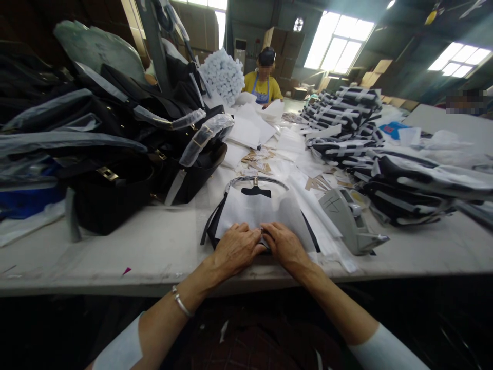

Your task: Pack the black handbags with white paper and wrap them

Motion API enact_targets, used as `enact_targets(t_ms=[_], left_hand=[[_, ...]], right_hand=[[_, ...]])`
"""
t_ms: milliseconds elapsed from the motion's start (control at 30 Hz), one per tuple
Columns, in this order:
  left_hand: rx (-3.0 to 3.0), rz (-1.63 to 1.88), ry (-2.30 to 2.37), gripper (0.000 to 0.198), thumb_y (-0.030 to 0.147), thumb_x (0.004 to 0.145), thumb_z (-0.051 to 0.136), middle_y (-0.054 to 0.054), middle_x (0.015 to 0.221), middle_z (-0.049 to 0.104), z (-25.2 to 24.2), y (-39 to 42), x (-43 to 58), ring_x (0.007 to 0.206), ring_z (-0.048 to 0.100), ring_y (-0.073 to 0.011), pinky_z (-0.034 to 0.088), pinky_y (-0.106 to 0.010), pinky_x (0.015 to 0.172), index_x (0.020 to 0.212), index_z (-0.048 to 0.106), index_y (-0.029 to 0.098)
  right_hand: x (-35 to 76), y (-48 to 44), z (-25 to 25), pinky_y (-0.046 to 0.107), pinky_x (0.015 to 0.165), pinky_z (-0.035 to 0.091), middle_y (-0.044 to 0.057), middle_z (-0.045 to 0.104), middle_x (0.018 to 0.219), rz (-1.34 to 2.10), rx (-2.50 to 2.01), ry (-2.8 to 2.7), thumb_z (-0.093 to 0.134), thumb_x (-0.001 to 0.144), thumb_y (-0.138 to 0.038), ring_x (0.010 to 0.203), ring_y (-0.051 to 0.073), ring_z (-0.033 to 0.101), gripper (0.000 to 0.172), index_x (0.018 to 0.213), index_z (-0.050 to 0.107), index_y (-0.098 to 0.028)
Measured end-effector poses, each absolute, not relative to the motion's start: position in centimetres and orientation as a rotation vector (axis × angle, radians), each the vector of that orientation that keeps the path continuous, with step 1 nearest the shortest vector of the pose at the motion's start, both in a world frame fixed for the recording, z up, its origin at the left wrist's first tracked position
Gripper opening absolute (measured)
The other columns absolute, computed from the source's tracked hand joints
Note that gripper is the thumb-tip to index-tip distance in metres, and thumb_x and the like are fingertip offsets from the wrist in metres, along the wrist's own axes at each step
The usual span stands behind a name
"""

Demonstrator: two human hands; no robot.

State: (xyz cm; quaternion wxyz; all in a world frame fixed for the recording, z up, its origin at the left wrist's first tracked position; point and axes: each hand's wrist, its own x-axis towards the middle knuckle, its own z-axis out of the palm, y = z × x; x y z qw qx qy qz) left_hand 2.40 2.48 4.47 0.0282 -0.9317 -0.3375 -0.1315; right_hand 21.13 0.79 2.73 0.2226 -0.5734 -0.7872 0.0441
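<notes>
A black handbag (211, 234) lies on the table in front of me, its wrapped handle (269, 180) arching at the far side. A sheet of white tissue paper (246, 208) covers most of the bag. On the near edge of the paper, my left hand (239, 246) bends its fingers down against the bag. My right hand (283, 244) meets it from the other side, fingertips pinched close to the left ones. What the fingertips hold between them is too small and covered to make out. A black flap with a gold clasp (256, 182) shows beyond the paper.
Black handbags (111, 190) with plastic-wrapped handles pile up at left. A grey tape dispenser (346, 221) stands right of the bag, beside stacked black-and-white wrapped pieces (416, 180). Tan card scraps (258, 160) and white sheets lie beyond. A person in yellow (265, 87) is across the table.
</notes>
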Motion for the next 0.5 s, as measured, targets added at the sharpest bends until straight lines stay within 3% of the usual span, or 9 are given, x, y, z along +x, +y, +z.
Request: enact_targets(t_ms=[133,333,500], left_hand=[[-2.993,-0.248,-1.086,0.032,0.042,0.102,0.042,-0.008,0.096,0.072,6.6,3.1,2.7,0.092,0.064,-0.0267,0.05,-0.039,0.079,0.11,0.062,0.018],[-3.055,-0.06,-1.136,0.02,0.012,0.09,0.052,-0.013,0.096,0.072,8.9,6.9,5.4,0.086,0.07,-0.0261,0.052,-0.034,0.073,0.108,0.061,0.012],[-3.036,-0.143,-1.24,0.024,0.022,0.089,0.061,-0.011,0.096,0.074,6.9,8.2,6.8,0.086,0.072,-0.0256,0.052,-0.03,0.067,0.111,0.059,0.015]], right_hand=[[20.7,0.8,3.4,0.033,0.092,0.049,0.009,0.07,0.105,0.144,-1.63,-2.279,0.05,0.096,-0.016,0.102,0.023,0.062,0.024,0.112,0.068,-0.019],[20.6,2.0,6.3,0.032,0.079,0.051,0.011,0.075,0.093,0.286,-1.714,-2.362,0.051,0.091,-0.015,0.088,0.024,0.069,0.022,0.092,0.073,-0.019],[22.2,6.0,9.7,0.025,0.061,0.05,0.0,0.072,0.061,0.565,-1.672,-2.444,0.067,0.076,-0.019,0.06,0.017,0.067,0.012,0.066,0.073,-0.024]])
